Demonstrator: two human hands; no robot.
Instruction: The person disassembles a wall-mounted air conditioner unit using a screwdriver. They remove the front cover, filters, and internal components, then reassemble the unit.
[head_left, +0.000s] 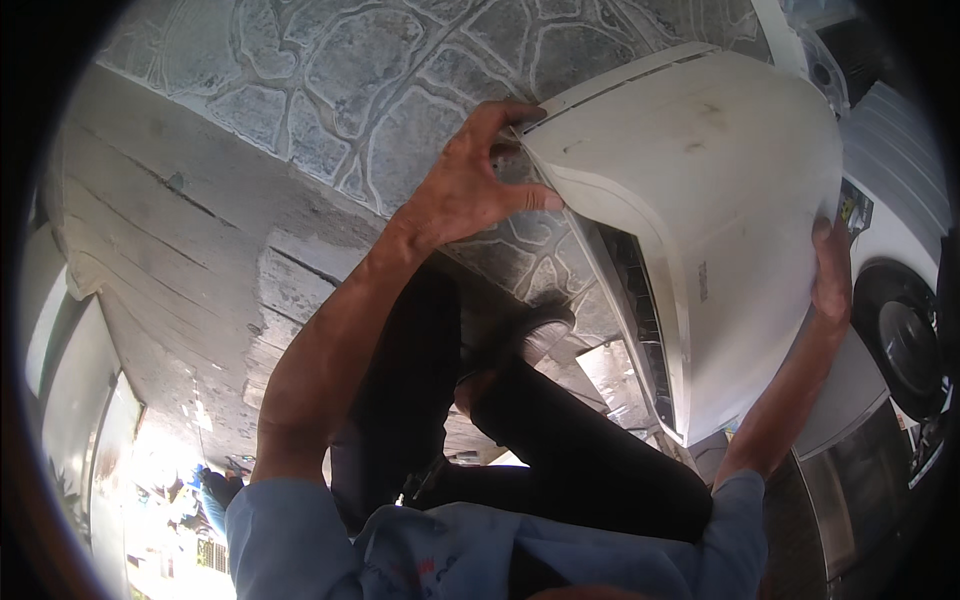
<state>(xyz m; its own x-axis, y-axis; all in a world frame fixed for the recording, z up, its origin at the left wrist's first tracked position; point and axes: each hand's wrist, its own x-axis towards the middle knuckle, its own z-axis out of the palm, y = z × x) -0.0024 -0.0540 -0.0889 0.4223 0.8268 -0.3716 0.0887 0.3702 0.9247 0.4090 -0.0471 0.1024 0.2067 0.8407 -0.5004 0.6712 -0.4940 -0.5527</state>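
Observation:
A large off-white plastic housing [740, 180], which looks like an air conditioner indoor unit with some smudges, stands tilted on the right, with a long dark slotted vent [635, 305] along its left side. My left hand [480, 170] grips its upper left corner, fingers on the top edge and thumb on the side below. My right hand [830, 265] is wrapped round its right side, lower down. My dark-trousered legs are bent beneath my arms, with one shoe [540, 330] beside the vent side.
Patterned stone paving [360, 80] lies beyond my left arm, bordered by a worn concrete strip [160, 220]. White appliance parts [890, 150] and a round black piece [895, 330] crowd the right. Pale panels [90, 390] and bright, indistinct clutter fill the far left.

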